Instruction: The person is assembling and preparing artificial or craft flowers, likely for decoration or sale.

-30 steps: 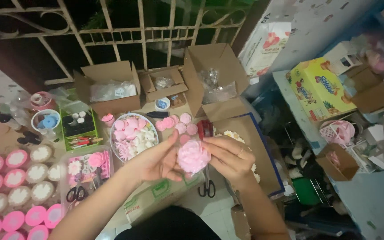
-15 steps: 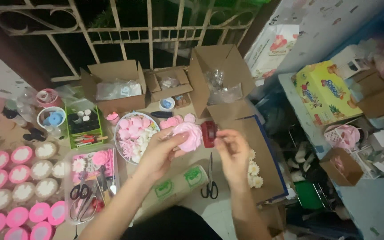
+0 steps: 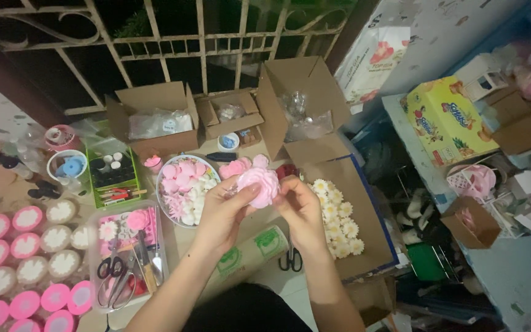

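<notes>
Pink and white round discs are lying at far left, beside a clear tray of scissors; a bowl of petals is sitting further in; the left hand and right hand are both pinching the pink flower above the table, with white daisies lying rightward

Pink flower, soft and ruffled, petals layered in a roundish bloom, paler toward the edges. Held up off the table between both hands, left hand cupping from below and the side with thumb on the petals, right hand pinching the other side. Sits right above the bowl of pink and white blooms, face tilted up toward the camera.
</notes>
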